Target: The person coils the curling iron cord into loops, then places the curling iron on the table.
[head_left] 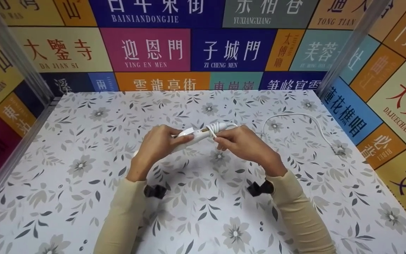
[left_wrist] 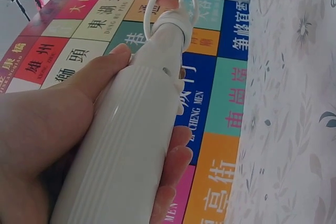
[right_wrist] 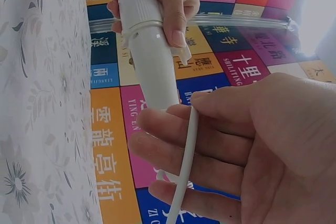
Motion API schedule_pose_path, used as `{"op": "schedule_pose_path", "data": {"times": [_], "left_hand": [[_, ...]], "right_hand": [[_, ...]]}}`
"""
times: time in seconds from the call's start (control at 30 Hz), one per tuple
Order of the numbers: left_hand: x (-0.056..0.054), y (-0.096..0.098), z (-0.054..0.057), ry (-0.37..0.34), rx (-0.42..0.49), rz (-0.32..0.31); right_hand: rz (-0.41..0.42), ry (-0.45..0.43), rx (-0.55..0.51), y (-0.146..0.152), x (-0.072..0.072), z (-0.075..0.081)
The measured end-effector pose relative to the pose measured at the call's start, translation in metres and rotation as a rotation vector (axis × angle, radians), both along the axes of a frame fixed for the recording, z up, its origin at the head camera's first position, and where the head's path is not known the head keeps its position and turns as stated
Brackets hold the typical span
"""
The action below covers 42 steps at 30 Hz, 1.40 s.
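The white appliance is held above the middle of the table, its long axis slanting in the head view from lower left to upper right; its narrow, cord-wrapped end points right and away from the person. The left hand wraps round the thicker body, thumb along it. The right hand pinches the white cord between thumb and finger beside that end. Both forearms angle inward, in beige sleeves. Floral print covers the table; colourful lettered panels line the walls.
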<state>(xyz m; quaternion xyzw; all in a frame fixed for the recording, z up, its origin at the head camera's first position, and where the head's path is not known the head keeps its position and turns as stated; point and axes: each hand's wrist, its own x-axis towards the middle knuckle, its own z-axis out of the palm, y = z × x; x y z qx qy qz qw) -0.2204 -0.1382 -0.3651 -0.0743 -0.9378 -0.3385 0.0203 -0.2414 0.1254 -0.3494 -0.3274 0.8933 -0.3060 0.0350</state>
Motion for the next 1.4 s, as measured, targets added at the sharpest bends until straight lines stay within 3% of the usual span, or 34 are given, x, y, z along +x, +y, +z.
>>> {"op": "schedule_pose_path", "data": {"times": [0.27, 0.53, 0.97, 1.1, 1.23, 1.4], "left_hand": [[0.001, 0.001, 0.004, 0.003, 0.026, 0.019], [0.005, 0.005, 0.008, 0.044, 0.035, 0.03], [0.006, 0.005, 0.01, -0.018, 0.165, 0.001], [0.007, 0.005, 0.012, -0.043, 0.193, -0.016], [0.007, 0.006, 0.013, -0.057, 0.199, -0.047], [0.006, 0.007, 0.014, -0.058, 0.193, -0.064]], "right_hand": [[-0.068, 0.022, -0.064, -0.002, 0.002, 0.001], [-0.013, -0.026, -0.041, -0.001, 0.0, -0.001], [0.035, -0.204, -0.053, 0.005, -0.014, -0.013], [-0.041, -0.187, -0.056, 0.008, -0.021, -0.018], [-0.132, -0.162, 0.012, 0.01, -0.027, -0.026], [-0.146, -0.219, 0.049, 0.008, -0.031, -0.031]]}}
